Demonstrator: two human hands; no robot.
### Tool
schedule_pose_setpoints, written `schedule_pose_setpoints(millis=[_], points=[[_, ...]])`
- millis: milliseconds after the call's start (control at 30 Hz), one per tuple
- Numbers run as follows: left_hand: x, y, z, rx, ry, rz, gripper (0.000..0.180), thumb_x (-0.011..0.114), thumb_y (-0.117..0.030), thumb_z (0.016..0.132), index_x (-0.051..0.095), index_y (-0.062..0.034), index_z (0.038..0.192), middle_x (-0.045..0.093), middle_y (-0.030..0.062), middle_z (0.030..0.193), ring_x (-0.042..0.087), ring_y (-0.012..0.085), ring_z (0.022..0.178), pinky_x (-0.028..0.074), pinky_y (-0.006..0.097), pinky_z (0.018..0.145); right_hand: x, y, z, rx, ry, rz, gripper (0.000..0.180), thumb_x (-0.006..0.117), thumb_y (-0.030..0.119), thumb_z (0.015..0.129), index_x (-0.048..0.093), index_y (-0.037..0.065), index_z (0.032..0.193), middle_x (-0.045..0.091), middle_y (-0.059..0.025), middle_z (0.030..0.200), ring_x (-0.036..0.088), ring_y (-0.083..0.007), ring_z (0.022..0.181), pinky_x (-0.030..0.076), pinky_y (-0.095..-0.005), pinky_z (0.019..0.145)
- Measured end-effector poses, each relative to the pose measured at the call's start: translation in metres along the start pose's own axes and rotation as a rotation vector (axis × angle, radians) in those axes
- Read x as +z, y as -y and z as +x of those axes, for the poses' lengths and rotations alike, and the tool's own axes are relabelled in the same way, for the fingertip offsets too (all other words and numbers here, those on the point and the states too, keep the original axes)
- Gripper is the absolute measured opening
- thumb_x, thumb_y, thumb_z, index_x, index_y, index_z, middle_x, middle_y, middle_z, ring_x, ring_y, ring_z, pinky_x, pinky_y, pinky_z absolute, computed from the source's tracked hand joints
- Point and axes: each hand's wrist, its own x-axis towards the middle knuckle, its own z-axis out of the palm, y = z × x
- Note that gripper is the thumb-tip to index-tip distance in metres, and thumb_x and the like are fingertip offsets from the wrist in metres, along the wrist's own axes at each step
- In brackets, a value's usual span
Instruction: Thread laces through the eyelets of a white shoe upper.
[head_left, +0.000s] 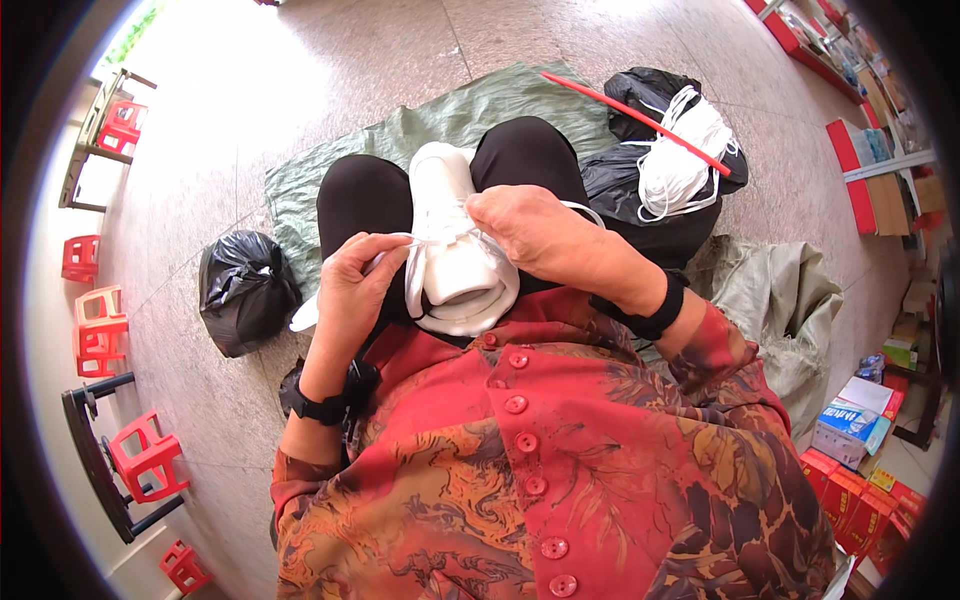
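A white shoe (465,270) rests between my knees, its toe pointing away from me and its opening toward me. On its left side my left hand (358,278) pinches a white shoelace between thumb and fingers. My right hand (535,230) is closed over the upper right of the shoe, with the fingertips at the laces. A loop of white lace (582,210) shows beyond that hand, so it seems to grip the lace too, though its fingertips are partly hidden. Another white object (305,315) pokes out beside my left wrist, mostly covered; I cannot tell its kind.
A green woven sheet (300,190) lies under my legs. To the right, a bundle of white laces (685,150) and a long red stick (640,120) lie on black plastic bags (620,185). A tied black bag (245,290) sits left. Red stools (148,455) and stacked boxes (850,430) line the sides.
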Motion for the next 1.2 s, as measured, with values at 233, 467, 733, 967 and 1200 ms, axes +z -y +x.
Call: schedule_pose_setpoints(millis=[233,467,733,967,1200], points=[[-0.004,-0.002,-0.001,-0.004,0.034,0.020,0.005,0.064,0.000,0.089,0.068,0.0002,0.093,0.058,0.0017,0.085,0.054,0.0080,0.076,0.044,0.023,0.069,0.008,0.003,-0.011,0.106,0.034,0.052,0.010,0.053,0.008,0.094,0.054,-0.002,0.091,0.056,-0.0225,0.083,0.058,-0.0424,0.081,0.046,-0.0447,0.069],[0.000,-0.016,-0.003,0.218,-0.004,0.311,0.005,0.063,-0.001,0.085,0.065,-0.0044,0.088,0.054,0.0075,0.081,0.058,0.0237,0.070,0.045,0.032,0.063,0.015,0.011,-0.022,0.196,-0.049,0.098,0.006,0.052,0.006,0.093,0.051,0.000,0.093,0.056,-0.0223,0.081,0.057,-0.0426,0.079,0.046,-0.0445,0.068],[0.001,-0.028,0.001,0.499,0.071,0.665,0.011,0.061,0.002,0.084,0.064,-0.0045,0.093,0.060,0.0090,0.084,0.063,0.0281,0.072,0.049,0.033,0.064,0.018,0.009,-0.022,0.166,-0.097,0.130,0.007,0.054,0.007,0.096,0.053,0.000,0.095,0.054,-0.0178,0.080,0.057,-0.0355,0.074,0.046,-0.0383,0.067],[0.018,-0.030,-0.026,0.035,-0.101,0.208,0.026,0.069,-0.007,0.080,0.062,-0.0008,0.104,0.061,0.0124,0.082,0.062,0.0297,0.072,0.049,0.039,0.064,0.014,0.041,-0.027,0.369,-0.130,0.000,0.023,0.065,0.013,0.090,0.053,0.000,0.105,0.060,-0.0200,0.087,0.061,-0.0368,0.080,0.049,-0.0383,0.071],[0.028,-0.001,-0.023,0.302,-0.187,0.380,0.020,0.057,0.000,0.080,0.061,0.0011,0.100,0.063,0.0170,0.089,0.062,0.0350,0.081,0.050,0.042,0.073,0.027,0.027,-0.038,0.275,-0.258,-0.047,0.015,0.059,0.005,0.086,0.060,-0.004,0.098,0.063,-0.0225,0.095,0.060,-0.0407,0.090,0.049,-0.0450,0.079]])
